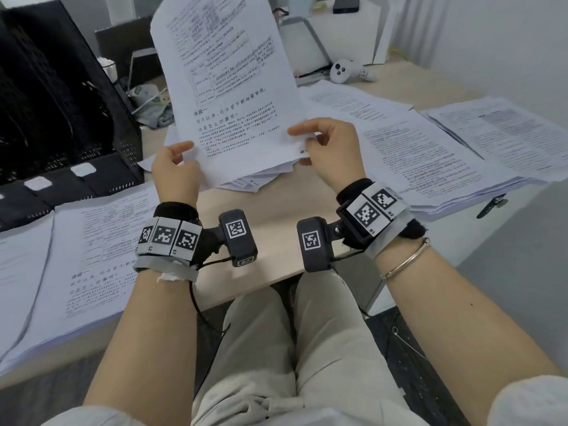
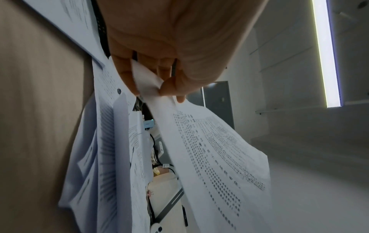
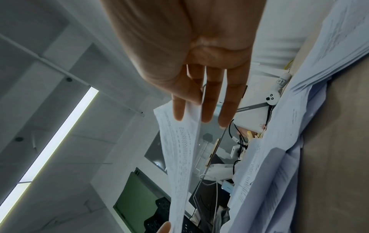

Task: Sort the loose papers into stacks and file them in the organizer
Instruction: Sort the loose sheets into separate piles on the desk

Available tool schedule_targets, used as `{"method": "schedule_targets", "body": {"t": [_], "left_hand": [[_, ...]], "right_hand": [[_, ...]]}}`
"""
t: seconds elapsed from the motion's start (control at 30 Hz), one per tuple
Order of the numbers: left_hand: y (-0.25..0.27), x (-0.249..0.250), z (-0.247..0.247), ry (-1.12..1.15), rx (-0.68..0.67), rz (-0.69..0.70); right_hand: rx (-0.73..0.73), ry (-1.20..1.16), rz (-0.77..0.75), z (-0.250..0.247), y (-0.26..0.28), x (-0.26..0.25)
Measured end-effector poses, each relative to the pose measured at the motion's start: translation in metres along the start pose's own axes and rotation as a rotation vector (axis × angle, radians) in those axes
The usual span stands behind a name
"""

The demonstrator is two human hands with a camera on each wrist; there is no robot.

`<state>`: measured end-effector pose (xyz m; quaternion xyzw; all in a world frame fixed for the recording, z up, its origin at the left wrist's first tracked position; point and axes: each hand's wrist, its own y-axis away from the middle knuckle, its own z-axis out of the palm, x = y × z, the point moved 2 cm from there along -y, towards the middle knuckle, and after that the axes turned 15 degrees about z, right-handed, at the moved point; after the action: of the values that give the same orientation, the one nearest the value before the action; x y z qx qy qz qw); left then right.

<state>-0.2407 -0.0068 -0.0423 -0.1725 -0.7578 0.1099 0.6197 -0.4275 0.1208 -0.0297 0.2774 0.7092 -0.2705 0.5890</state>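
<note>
Hands (image 1: 175,170) and (image 1: 325,149) pinch the sheet (image 1: 233,87) by its bottom corners; held so loosely, the floppy paper could bend or slip.

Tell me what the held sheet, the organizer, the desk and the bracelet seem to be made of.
Sheet: thin white paper, matte; it curves and bends under both hands' pinch, with black print.
Organizer: black, likely perforated metal mesh; small holes show in its walls.
Desk: pale wood-look top, probably laminate, smooth and matte.
Bracelet: thin silvery band, seemingly metal, with a slight shine.
</note>
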Motion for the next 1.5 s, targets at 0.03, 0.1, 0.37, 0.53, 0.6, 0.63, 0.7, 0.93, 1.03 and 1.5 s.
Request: {"method": "schedule_targets", "body": {"t": [0.03,0.1,0.37,0.53,0.6,0.63,0.7,0.93,1.03,1.5], "left_hand": [[-0.001,0.000,-0.006,-0.010,0.010,0.014],[-0.003,0.001,-0.017,-0.004,0.030,0.038],[0.006,0.006,-0.049,-0.003,-0.050,0.143],[0.019,0.004,-0.064,0.019,-0.051,0.171],[0.022,0.004,-0.069,-0.008,-0.078,0.181],[0.023,0.004,-0.072,-0.020,-0.093,0.185],[0.025,0.007,-0.079,-0.032,-0.115,0.183],[0.027,-0.003,-0.112,-0.047,-0.120,0.118],[0.022,-0.011,-0.139,-0.092,-0.033,0.073],[0.012,-0.025,-0.253,-0.285,0.335,0.033]], "right_hand": [[-0.017,-0.003,0.008,0.003,0.001,-0.001],[-0.048,0.015,0.022,0.011,0.002,-0.002],[-0.087,0.150,0.146,0.044,-0.005,0.011],[-0.116,0.150,0.207,0.064,-0.010,0.014],[-0.115,0.141,0.216,0.072,-0.010,0.011],[-0.111,0.134,0.225,0.075,-0.011,0.010],[-0.096,0.113,0.248,0.083,-0.010,0.007],[-0.101,0.110,0.222,0.117,0.003,-0.007],[-0.182,0.144,0.161,0.140,0.016,-0.018],[-0.705,0.226,0.135,0.211,0.061,-0.053]]}}
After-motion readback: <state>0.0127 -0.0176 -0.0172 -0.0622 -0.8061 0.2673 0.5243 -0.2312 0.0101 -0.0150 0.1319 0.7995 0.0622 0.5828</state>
